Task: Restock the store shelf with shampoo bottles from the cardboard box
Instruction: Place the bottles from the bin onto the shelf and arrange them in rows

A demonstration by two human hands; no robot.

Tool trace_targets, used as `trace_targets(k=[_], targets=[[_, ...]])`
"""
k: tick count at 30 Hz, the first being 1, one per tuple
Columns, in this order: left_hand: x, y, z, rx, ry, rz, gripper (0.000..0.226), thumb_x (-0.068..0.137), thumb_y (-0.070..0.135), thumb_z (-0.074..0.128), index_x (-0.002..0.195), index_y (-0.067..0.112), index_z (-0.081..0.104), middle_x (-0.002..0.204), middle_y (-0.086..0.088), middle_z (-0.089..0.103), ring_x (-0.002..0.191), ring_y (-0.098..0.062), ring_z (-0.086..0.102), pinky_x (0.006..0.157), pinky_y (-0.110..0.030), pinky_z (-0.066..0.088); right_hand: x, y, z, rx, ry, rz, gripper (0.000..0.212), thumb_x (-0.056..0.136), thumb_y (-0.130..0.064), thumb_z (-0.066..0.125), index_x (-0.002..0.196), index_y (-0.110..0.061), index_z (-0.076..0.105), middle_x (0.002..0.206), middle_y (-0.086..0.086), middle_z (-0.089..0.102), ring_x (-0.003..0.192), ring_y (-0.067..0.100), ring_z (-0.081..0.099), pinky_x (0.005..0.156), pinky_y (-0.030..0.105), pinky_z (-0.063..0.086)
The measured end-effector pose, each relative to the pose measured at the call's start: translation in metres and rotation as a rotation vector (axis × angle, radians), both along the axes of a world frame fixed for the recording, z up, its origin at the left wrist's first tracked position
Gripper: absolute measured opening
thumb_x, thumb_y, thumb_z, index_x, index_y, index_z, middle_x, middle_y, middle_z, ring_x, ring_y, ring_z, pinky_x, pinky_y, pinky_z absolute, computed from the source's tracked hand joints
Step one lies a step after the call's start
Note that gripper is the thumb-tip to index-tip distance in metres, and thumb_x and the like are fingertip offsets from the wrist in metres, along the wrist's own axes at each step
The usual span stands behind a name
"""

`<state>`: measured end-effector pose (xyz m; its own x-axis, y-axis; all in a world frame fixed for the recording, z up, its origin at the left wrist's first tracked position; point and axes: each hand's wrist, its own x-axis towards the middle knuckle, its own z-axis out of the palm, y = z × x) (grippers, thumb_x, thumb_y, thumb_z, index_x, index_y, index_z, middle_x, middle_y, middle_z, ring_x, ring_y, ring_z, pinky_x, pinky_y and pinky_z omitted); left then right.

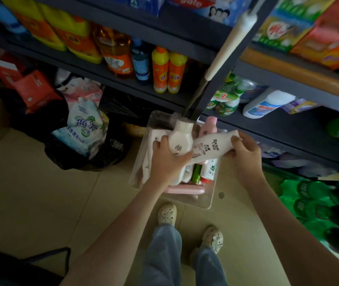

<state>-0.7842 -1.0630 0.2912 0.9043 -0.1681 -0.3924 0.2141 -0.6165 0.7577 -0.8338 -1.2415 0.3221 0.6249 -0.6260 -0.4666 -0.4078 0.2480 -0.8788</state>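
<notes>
A clear plastic bin (210,195) stands on the floor against the dark shelf (267,129). It holds several white, pink and green bottles lying loose. My left hand (167,159) grips a cream shampoo bottle (182,139) held upright above the bin, cap up. My right hand (245,155) holds a second cream bottle (212,148) with "Rocien" printed on it, lying nearly flat, its end pinched between thumb and fingers. The two bottles touch in the middle. No cardboard box shows in view.
Orange and yellow detergent bottles (168,71) fill the shelf above left. Green spray bottles (224,100) and a white jug (265,104) lie on the right shelf. A black bag of refill pouches (82,129) sits left of the bin. My feet (189,223) stand just behind it.
</notes>
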Motion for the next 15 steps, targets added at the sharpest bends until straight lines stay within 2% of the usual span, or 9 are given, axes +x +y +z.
trace_targets(k=[3, 6, 9, 12, 15], targets=[[0.002, -0.024, 0.041, -0.189, 0.161, -0.023, 0.055, 0.068, 0.041, 0.079, 0.108, 0.024, 0.045, 0.098, 0.008, 0.06, 0.084, -0.002, 0.057, 0.061, -0.016, 0.042, -0.001, -0.01, 0.039, 0.054, -0.041, -0.008, 0.015, 0.095, -0.023, 0.052, 0.086, -0.025, 0.065, 0.087, 0.005, 0.066, 0.087, 0.025, 0.065, 0.077, 0.046, 0.056], [-0.001, -0.046, 0.084, -0.303, 0.238, -0.087, 0.057, 0.062, 0.044, 0.082, 0.108, 0.027, 0.052, 0.099, 0.011, 0.067, 0.092, -0.007, 0.064, 0.079, -0.033, 0.053, -0.004, -0.025, 0.082, 0.104, -0.105, -0.055, 0.017, 0.095, -0.027, 0.053, 0.087, -0.014, 0.062, 0.077, 0.006, 0.066, 0.07, 0.017, 0.066, 0.064, 0.035, 0.056], [-0.007, -0.065, 0.131, -0.392, 0.246, -0.184, 0.025, 0.069, 0.026, 0.082, 0.086, 0.023, 0.064, 0.083, 0.007, 0.072, 0.082, -0.011, 0.068, 0.08, -0.035, 0.054, -0.012, -0.04, 0.125, 0.151, -0.168, -0.112, 0.024, 0.095, -0.028, 0.052, 0.08, -0.011, 0.058, 0.067, 0.004, 0.065, 0.055, 0.014, 0.064, 0.049, 0.023, 0.049], [-0.022, -0.086, 0.18, -0.462, 0.275, -0.291, 0.017, 0.076, 0.021, 0.076, 0.091, 0.023, 0.068, 0.089, 0.001, 0.074, 0.084, -0.017, 0.07, 0.083, -0.041, 0.055, -0.025, -0.056, 0.169, 0.162, -0.139, -0.119, 0.03, 0.094, -0.038, 0.052, 0.078, -0.013, 0.058, 0.061, 0.002, 0.062, 0.053, 0.016, 0.062, 0.053, 0.027, 0.051], [-0.039, -0.111, 0.227, -0.5, 0.235, -0.294, 0.025, 0.076, 0.028, 0.075, 0.099, 0.025, 0.066, 0.093, 0.003, 0.074, 0.085, -0.016, 0.071, 0.082, -0.041, 0.055, -0.043, -0.079, 0.219, 0.122, -0.106, -0.084, 0.04, 0.09, -0.049, 0.052, 0.078, -0.012, 0.056, 0.064, 0.005, 0.06, 0.058, 0.021, 0.061, 0.066, 0.037, 0.052]])
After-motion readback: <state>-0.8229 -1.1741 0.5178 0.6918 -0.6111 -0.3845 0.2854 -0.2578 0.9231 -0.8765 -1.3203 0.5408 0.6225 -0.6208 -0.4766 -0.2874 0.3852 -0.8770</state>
